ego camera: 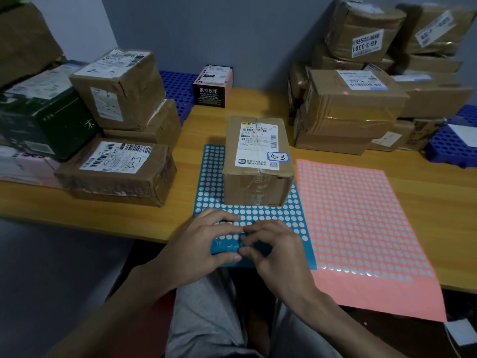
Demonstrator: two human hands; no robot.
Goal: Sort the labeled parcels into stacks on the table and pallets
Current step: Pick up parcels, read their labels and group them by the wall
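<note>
A brown cardboard parcel (258, 161) with a white shipping label and a small sticker marked "5-3" (277, 156) stands on a blue sticker sheet (209, 177) in the middle of the wooden table (426, 197). At the sheet's near edge my left hand (204, 244) grips the blue sheet, thumb below and fingers on top. My right hand (273, 249) has curled fingers pinching at the same spot on the sheet, fingertips meeting those of the left hand. What sits between the fingertips is too small to tell.
A pink sticker sheet (361, 228) lies right of the blue one. Stacked labeled parcels stand at left (116, 171) and at right (346, 109). A black and pink box (213, 86) sits at the back. Blue pallets (454, 148) show at back left and far right.
</note>
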